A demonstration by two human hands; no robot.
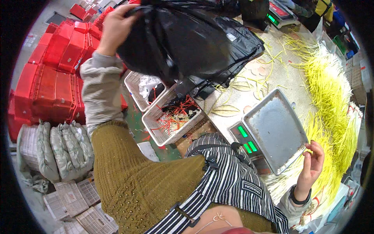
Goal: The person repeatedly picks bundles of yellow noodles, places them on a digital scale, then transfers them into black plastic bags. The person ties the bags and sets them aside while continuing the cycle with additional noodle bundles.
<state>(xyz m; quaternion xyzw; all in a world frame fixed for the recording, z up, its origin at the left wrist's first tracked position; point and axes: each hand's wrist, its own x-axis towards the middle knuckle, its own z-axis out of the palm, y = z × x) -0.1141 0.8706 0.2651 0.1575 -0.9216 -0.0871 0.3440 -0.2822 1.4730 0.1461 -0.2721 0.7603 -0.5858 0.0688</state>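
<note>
At the upper left of the head view, my left hand (118, 27) grips the edge of a black plastic bag (187, 44), which spreads over the far part of the table. Over at the lower right, my right hand (312, 163) is raised with fingers apart and slightly curled, holding nothing, near the corner of a digital scale's metal tray (276, 131). The scale's display (246, 139) glows green. A large heap of yellow-green and white vegetable stalks (324, 96) lies along the right side, with loose stalks scattered on the patterned tabletop (225, 108).
White plastic baskets (152, 131) with red ties and scraps stand below the table's left edge. Red crates (49, 87) are stacked at left, above wrapped bundles (67, 152) and flat pale crates (73, 199). A second scale (280, 13) stands at the far end, close to another person (301, 10).
</note>
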